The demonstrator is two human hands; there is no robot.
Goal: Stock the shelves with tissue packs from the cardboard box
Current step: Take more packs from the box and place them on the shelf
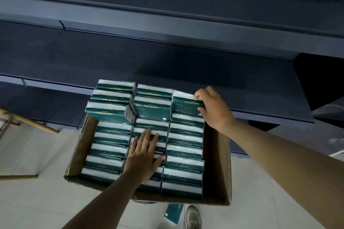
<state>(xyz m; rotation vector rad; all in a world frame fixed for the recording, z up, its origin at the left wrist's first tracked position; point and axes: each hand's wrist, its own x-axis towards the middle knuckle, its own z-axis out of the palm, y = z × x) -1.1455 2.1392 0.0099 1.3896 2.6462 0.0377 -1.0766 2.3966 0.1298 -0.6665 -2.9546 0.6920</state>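
Dark shelves (pixel 167 57) stand bare directly beyond the cardboard box (pixel 216 154), with open shelf room above and ahead of both hands. The right hand (pixel 214 109) forms a closed grip, fingers curled over the far edge of the top tissue pack (pixel 186 103) in the box's right column. The left hand (pixel 144 156) rests flat, fingers straight, on the middle column of tissue packs (pixel 150 126). Left of it lies a third column. One loose pack (pixel 174 213) lies on the floor beside a shoe (pixel 192 217), nearer than the box.
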